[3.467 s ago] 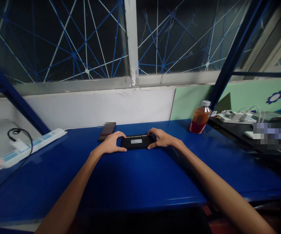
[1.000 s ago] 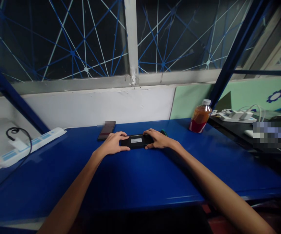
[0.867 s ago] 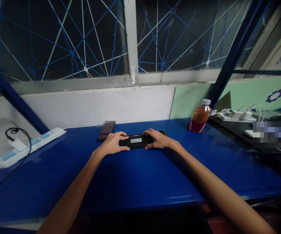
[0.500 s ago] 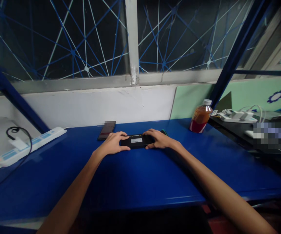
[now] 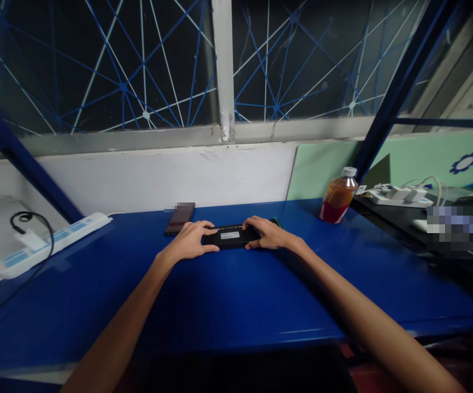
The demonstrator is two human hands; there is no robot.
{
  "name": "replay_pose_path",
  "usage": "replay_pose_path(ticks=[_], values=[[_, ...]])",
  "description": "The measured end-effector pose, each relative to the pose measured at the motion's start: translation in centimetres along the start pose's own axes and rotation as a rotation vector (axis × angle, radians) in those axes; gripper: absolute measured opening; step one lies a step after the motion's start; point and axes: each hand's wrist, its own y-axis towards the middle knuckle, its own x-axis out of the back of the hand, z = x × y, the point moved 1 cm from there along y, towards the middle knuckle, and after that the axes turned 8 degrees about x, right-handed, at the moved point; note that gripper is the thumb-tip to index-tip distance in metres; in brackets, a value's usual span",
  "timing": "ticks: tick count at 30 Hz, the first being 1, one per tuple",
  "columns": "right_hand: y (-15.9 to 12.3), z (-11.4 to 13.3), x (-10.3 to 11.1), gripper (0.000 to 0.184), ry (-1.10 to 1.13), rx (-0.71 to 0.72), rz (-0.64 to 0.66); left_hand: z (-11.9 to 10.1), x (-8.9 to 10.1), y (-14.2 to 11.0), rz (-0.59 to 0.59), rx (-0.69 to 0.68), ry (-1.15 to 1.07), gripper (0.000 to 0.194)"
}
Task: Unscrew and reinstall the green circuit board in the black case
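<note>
Left of you, a white power strip (image 5: 76, 229) carrying a white plug (image 5: 31, 240) sits at an angle along the blue tabletop (image 5: 236, 305). A dark phone (image 5: 181, 217) lies flat near the white wall (image 5: 166, 180). On your right, a white-capped bottle (image 5: 337, 196) stands upright before a light-green panel (image 5: 310, 166). Line-patterned windows (image 5: 97, 65) face you.

A flat, oblong black device (image 5: 231, 237), white-labelled on top, lies crosswise on the blue table (image 5: 236, 300).

dark windows (image 5: 97, 65) | grey window frame (image 5: 224, 71) | white wall (image 5: 171, 177) | green panelling (image 5: 320, 169) | blue table (image 5: 236, 305)
</note>
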Motion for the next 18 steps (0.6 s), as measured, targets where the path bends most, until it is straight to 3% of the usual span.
replay_pose_path(ticks=[11, 18], values=[[-0.4, -0.6, 0.7, 0.061, -0.177, -0.046, -0.035, 0.8, 0.7, -0.4, -0.055, 0.032, 0.041, 0.066], [-0.7, -1.1, 1.2, 0.066, -0.182, -0.056, -0.045, 1.7, 0.9, -0.6, -0.023, 0.053, 0.025, 0.069]])
